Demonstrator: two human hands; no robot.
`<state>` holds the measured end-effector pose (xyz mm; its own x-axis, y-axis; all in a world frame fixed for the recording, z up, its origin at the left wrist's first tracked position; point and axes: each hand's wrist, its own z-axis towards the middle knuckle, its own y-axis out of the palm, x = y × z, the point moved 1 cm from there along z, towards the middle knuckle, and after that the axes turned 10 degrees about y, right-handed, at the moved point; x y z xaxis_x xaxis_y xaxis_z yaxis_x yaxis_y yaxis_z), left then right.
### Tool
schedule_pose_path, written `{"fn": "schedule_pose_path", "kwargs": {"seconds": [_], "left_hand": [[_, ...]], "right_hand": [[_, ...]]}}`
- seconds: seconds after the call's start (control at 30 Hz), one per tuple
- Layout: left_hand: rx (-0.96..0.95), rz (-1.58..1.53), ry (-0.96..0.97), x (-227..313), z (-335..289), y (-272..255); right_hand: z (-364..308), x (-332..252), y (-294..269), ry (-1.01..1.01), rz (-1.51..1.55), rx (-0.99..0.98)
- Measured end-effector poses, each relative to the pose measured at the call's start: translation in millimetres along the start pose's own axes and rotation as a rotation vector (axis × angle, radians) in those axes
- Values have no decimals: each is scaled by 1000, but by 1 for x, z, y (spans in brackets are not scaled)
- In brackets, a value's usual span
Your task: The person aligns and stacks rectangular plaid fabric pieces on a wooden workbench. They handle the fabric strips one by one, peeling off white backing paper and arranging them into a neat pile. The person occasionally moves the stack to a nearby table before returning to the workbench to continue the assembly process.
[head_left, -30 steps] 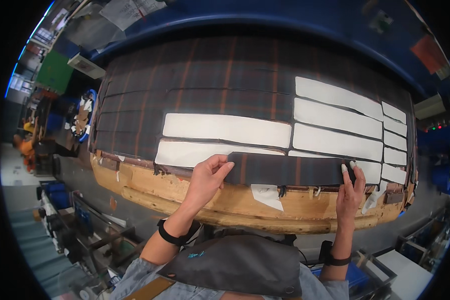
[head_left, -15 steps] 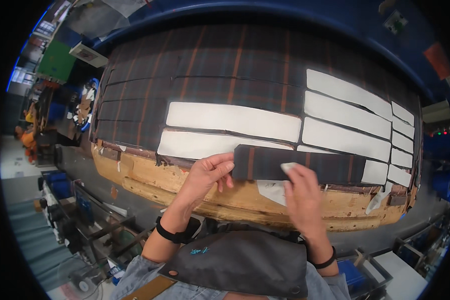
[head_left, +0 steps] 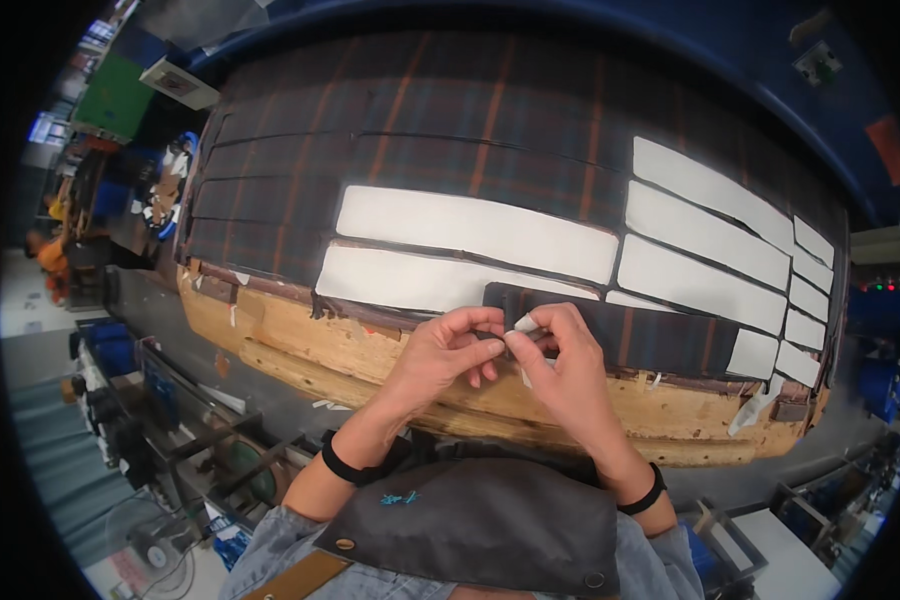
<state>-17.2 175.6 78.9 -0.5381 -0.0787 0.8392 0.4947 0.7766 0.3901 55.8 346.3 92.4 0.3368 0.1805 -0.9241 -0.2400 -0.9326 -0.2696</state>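
Fingers (head_left: 477,320) of left hand (head_left: 432,357) and right hand (head_left: 568,368) pinch 1 plaid strip (head_left: 660,341)

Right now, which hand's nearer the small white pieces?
Right. The right hand, at the plaid strip, is left of the small white pieces; the left hand is farther left.
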Motion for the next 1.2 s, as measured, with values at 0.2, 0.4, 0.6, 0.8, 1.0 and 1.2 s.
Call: {"fn": "schedule_pose_path", "kwargs": {"seconds": [0.2,0.4,0.6,0.8,1.0,1.2], "left_hand": [[-17,55,-2,3,0,4],[-17,96,7,6,-1,8],[-6,153,12,6,4,10],[9,119,-45,5,4,6],[15,64,-63,1,5,2],[50,-4,-82,3,6,2]], "right_hand": [[1,-1,-2,14,10,8],[2,3,-4,130,81,6],[0,10,-14,276,276,-108],[1,16,-23,268,345,-86],[2,20,-25,284,403,-115],[3,17,-26,263,391,-119]]}}
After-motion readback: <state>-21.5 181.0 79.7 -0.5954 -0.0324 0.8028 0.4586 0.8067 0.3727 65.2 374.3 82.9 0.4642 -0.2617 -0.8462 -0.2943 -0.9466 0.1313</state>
